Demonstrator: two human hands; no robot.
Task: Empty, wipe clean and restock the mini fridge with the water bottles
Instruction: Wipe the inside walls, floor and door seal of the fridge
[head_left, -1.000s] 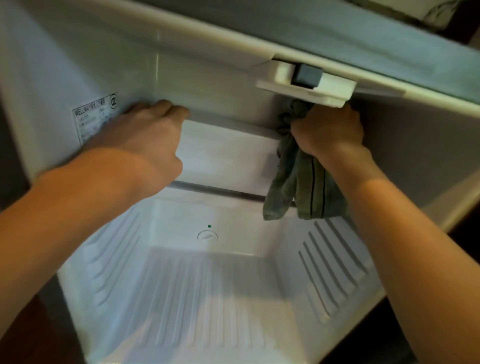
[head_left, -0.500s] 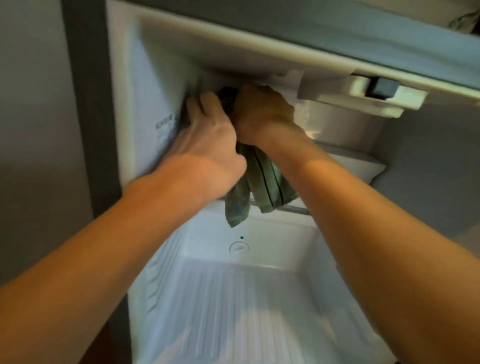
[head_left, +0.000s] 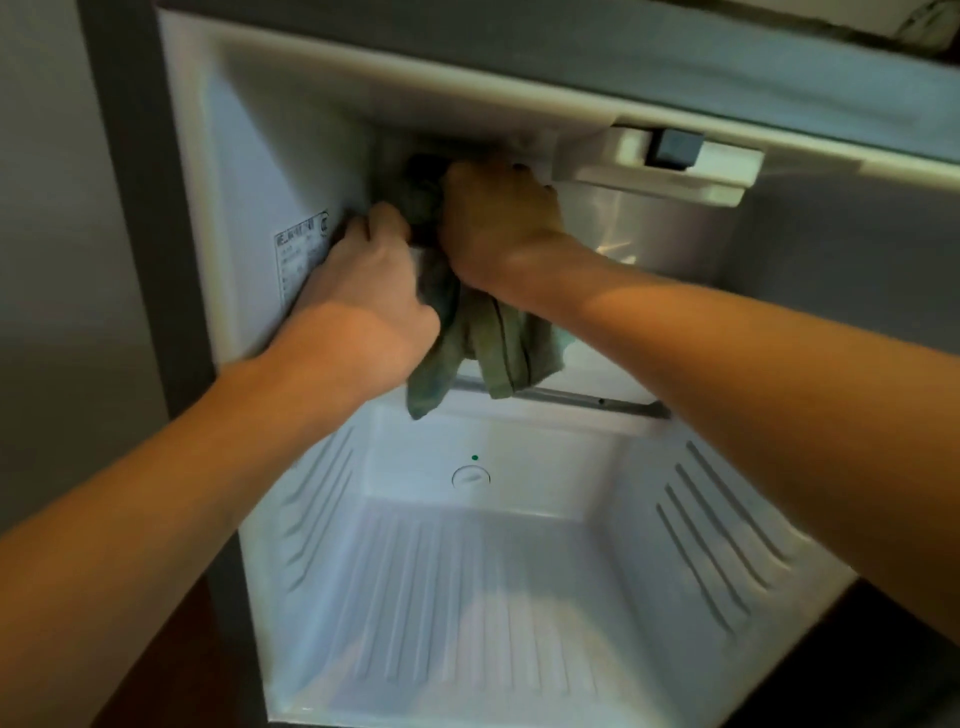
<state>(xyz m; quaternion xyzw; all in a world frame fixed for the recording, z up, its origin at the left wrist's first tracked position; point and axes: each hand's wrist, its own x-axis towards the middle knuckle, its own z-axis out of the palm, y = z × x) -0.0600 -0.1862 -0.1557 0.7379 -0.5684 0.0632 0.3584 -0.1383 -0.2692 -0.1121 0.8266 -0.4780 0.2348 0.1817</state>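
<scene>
Head view looks into the mini fridge (head_left: 467, 597), whose ribbed floor carries no bottles, so emptying looks done and wiping is the step in hand. The right hand (head_left: 498, 223) grips a bunched green cloth (head_left: 488, 343) against the upper back left corner; the left hand (head_left: 363, 280) curls just beside it, and I cannot tell whether it grips anything. Restocking the water bottles, none in view, is left.

**Both hands up in the back-left corner**

Your left hand (head_left: 363, 291) lies against the left wall of the mini fridge (head_left: 249, 156), just right of the label (head_left: 301, 260). Your right hand (head_left: 498, 223) is beside it, gripping the cloth (head_left: 488, 338), which hangs between them. The control housing (head_left: 660, 161) is up right, and the round plug (head_left: 471, 476) is below on the back wall.
</scene>
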